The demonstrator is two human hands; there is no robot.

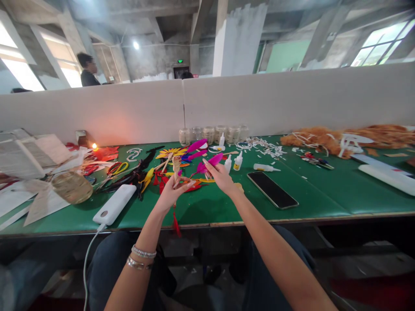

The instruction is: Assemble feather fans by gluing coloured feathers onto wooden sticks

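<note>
Pinch grips: L hand on tan stick, R hand on pink feather, glue btls beyond.

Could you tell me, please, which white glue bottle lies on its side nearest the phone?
The slim white plastic bottle lying just above the black smartphone, nozzle pointing right; the two bottles to its left stand upright.

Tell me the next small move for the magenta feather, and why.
I'd probably touch the feather's base to glue next. The right hand pinches the magenta feather, the left hand holds the small wooden stick close by, and a small squeeze bottle, likely glue, stands within reach.
</note>
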